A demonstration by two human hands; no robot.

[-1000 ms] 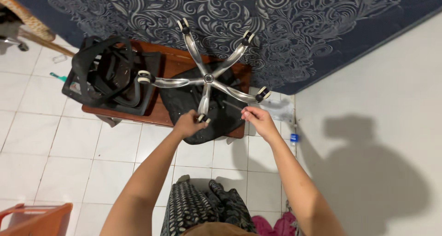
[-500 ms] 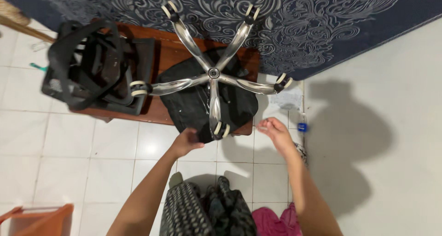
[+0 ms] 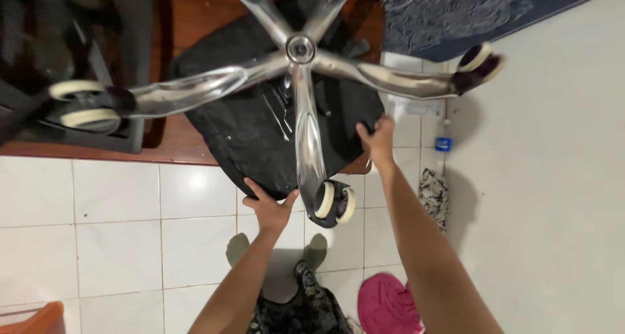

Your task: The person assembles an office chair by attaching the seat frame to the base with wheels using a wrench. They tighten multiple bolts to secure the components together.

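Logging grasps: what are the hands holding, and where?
Both grip the black chair seat: left hand on its near edge, right hand on its right edge.

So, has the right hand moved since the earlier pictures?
Yes. The right hand now grips the edge of the black seat, closer to the wooden table; half a second ago it hung off the seat, over the tiles.

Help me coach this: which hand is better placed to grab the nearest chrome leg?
Left, probably. The left hand grips the black seat edge beside the nearest chrome leg and its caster; the right hand is farther off.
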